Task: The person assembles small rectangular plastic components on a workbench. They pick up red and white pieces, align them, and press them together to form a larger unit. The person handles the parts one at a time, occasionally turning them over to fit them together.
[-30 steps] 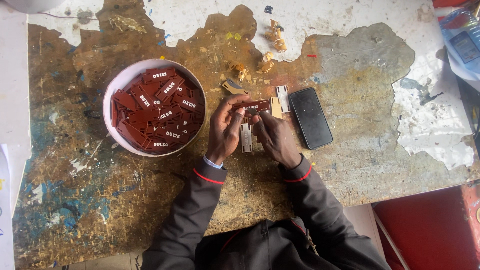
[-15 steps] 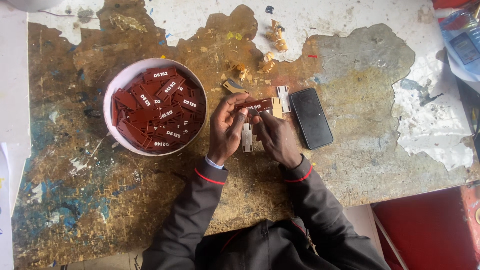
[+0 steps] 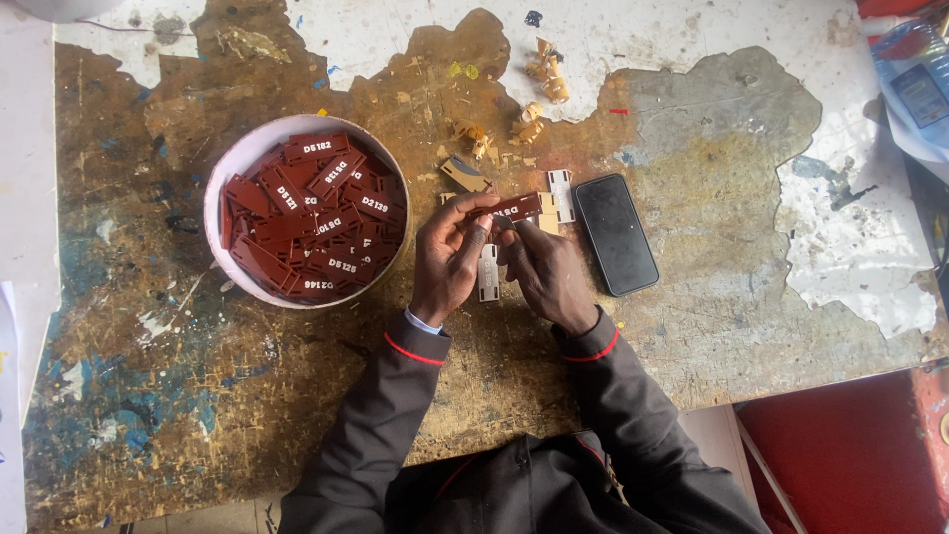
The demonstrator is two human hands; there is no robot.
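The near end of the dark red tag (image 3: 509,209) was covered by the fingers of the left hand (image 3: 447,259) and right hand (image 3: 547,273), so the grip itself could not be made out. The pale tag (image 3: 488,272) between the hands showed only as a narrow strip. In the round bowl (image 3: 229,168) left of the left hand, the lower red tags (image 3: 306,222) lay hidden under the upper ones. Far right of the right hand, a blue packet (image 3: 917,94) was cut by the frame edge. Beyond the hands, the small tan scraps (image 3: 547,74) were too small to identify, possibly offcuts.
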